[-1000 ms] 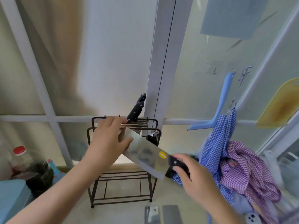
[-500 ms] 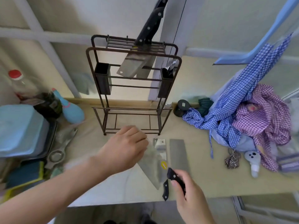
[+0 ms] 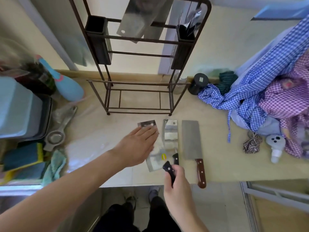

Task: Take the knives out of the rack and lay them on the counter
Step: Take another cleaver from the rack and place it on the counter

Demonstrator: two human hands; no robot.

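Cleaver with yellow sticker [image 3: 154, 155] — brought down from the rack [image 3: 140, 56] since a second ago, now flat on the counter [image 3: 217, 164] at the near edge. Right hand [image 3: 177, 185] grasps its black handle; left hand [image 3: 138, 146] lies open-palmed on the blade. Third knife laid, by the look of it.

To its right: a black-handled cleaver [image 3: 170, 136], then a brown-handled cleaver [image 3: 191, 139], side by side.

Remaining in rack: one cleaver [image 3: 138, 17] up top — still to fetch.

Surroundings: checked cloths [image 3: 267, 84] far right, blue tub [image 3: 15, 106] left; neither blocks the rack.
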